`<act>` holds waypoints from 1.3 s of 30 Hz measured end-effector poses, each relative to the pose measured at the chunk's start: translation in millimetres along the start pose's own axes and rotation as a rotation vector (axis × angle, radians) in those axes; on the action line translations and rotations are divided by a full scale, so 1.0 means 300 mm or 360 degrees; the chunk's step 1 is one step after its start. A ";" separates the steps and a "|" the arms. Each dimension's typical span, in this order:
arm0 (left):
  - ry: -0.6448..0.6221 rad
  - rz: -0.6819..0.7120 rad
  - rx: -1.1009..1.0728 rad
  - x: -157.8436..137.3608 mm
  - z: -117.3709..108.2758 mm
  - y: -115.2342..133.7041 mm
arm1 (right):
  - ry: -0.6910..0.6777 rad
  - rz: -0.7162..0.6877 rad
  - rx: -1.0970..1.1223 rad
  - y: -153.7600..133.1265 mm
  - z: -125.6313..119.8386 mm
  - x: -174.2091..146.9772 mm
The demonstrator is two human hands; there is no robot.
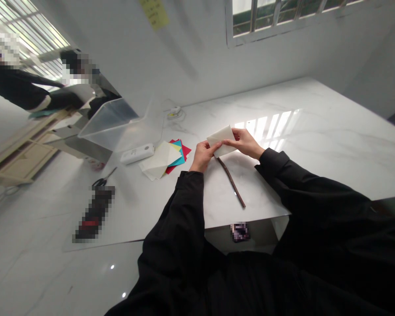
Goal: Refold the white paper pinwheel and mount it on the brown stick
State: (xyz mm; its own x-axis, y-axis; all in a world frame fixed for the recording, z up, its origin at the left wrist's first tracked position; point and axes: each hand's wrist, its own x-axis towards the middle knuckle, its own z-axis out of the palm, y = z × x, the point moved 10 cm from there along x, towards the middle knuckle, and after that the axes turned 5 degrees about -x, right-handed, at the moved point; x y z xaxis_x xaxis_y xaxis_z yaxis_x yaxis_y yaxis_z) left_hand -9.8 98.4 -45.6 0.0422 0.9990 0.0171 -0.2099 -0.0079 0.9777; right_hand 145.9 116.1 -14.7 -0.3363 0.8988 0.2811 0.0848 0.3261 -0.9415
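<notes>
Between my two hands, raised over the table, is a folded piece of cream paper point(220, 137). My left hand point(204, 154) pinches its lower left side, thumb across the front. On its right side my right hand point(245, 142) grips it, the thumb pressing on the face close to the left thumb. Below the paper a thin brown stick point(231, 181) lies slanting on the white marbled table point(213, 206); its upper end reaches up to the paper's lower edge. Left of my left hand rests a loose stack of cream paper sheets point(159, 160), with blue, red and yellow paper point(181, 151) under it.
A white oblong device point(137, 153), black-handled scissors point(102, 180) and a blurred-out dark item point(94, 215) lie to the left. Behind them stands a clear plastic bin point(115, 118). A small white gadget with a cord point(175, 112) sits by the wall. Two people are at the far left.
</notes>
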 end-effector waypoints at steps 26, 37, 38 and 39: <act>-0.0013 0.0002 -0.0028 0.001 0.008 -0.005 | 0.0039 0.0051 0.0105 0.016 -0.002 -0.001; -0.0009 -0.0010 -0.0014 0.002 0.009 -0.004 | 0.0064 0.0023 0.0041 0.002 -0.008 -0.003; -0.0007 -0.0013 -0.0013 0.002 0.008 -0.005 | 0.0064 0.0019 0.0034 0.003 -0.008 -0.003; -0.0004 -0.0017 -0.0013 0.002 0.006 -0.006 | 0.0060 0.0016 0.0031 0.004 -0.007 -0.002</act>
State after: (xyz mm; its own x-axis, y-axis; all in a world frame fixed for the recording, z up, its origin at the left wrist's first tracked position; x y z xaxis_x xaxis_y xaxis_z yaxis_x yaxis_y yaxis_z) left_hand -7.6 99.1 -47.0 0.0469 0.9989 0.0071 -0.2176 0.0032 0.9760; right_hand 148.1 116.4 -15.6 -0.3000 0.9125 0.2781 0.0696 0.3117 -0.9476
